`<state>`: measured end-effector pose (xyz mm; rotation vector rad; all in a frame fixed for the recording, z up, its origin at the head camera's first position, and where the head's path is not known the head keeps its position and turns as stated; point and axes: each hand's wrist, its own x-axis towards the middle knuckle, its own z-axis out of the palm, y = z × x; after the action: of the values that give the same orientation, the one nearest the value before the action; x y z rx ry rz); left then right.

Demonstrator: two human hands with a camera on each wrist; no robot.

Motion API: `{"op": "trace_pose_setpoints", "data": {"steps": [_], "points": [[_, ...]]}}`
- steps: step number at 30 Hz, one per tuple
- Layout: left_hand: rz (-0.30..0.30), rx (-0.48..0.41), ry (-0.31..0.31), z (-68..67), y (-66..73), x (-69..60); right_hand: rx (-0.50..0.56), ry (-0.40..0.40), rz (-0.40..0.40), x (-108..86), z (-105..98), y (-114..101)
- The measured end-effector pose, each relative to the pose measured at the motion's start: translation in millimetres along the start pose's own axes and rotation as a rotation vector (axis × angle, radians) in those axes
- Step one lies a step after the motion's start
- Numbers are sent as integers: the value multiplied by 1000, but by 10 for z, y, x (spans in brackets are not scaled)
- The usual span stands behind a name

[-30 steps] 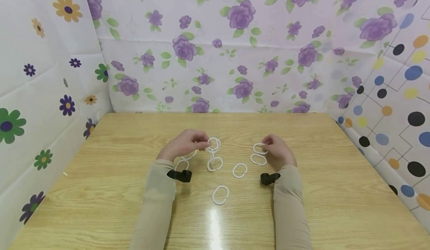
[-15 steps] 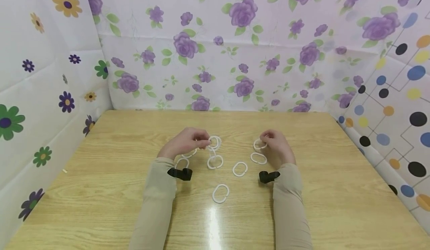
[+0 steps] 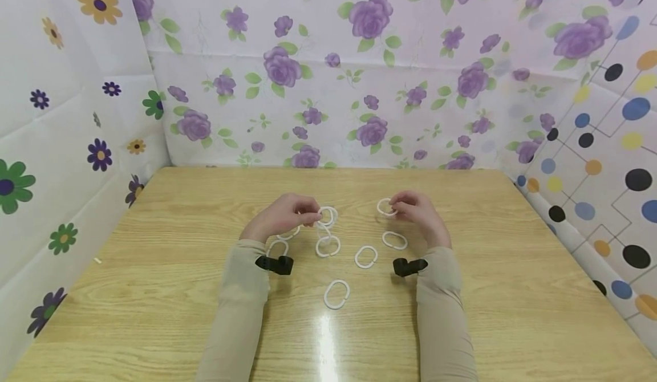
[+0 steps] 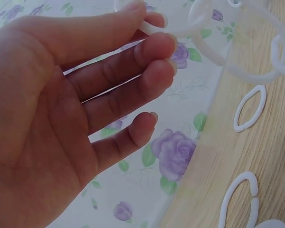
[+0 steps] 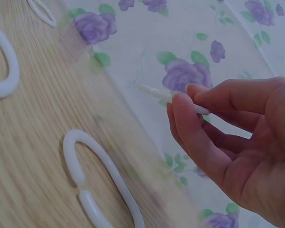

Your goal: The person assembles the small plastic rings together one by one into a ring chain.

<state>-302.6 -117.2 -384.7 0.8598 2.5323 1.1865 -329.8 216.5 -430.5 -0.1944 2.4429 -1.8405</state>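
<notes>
Between thumb and fingertip, my left hand [image 3: 281, 218] pinches the top of a short chain of white oval plastic links [image 3: 329, 255], which hangs to its right. In the left wrist view, several links of the chain [image 4: 252, 80] are joined beyond the fingertips, and the other fingers are loosely bent. My right hand [image 3: 421, 215] pinches a single white split link [image 3: 378, 205] above the table. That link [image 5: 153, 91] appears almost edge-on in the right wrist view, gripped by thumb and fingers. The two hands are apart, with the chain and the single link not touching.
Loose white links lie on the wooden table [image 3: 513, 291]: one [image 3: 392, 232] below the right hand, one [image 3: 356, 257] in the middle, one [image 3: 325, 295] nearer the front. Two more, partly hidden, lie by the left wrist. Flowered cloth [image 3: 215, 28] stands behind the table.
My right hand has lifted its link off the table, away from the one below it, and moved it slightly left and back. The left hand keeps holding the chain almost still.
</notes>
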Motion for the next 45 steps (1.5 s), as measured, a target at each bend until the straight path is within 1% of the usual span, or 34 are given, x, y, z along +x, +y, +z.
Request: {"op": "trace_pose_setpoints", "data": {"steps": [2,6,9,11,14,19,26,28,34,36,39,45], "points": [[1,0,-2,-2,0,-2,-9,-14,-13,9,20,-19],[3,7,0,-5,-4,-1,-93,-33,-34,28,63,-68],[4,11,4,-8,-10,4,-141,-43,-25,37,91,-100],[5,11,6,-9,-14,8,-144,-53,-15,39,106,-113],[4,8,8,-10,-15,10,-126,-66,-2,37,125,-123],[-5,-3,17,-4,-22,20,-95,-95,-20,48,172,-144],[5,18,19,8,-15,31,-76,-151,-96,31,298,-256],[-2,21,24,11,-6,31,-43,-167,-119,28,353,-298],[-12,20,50,25,11,44,122,-220,-204,53,508,-365],[-12,13,59,31,5,49,153,-239,-226,61,542,-374],[1,21,84,34,-2,50,175,-259,-226,64,571,-382],[22,29,133,20,2,38,174,-287,-222,59,600,-395]]}}
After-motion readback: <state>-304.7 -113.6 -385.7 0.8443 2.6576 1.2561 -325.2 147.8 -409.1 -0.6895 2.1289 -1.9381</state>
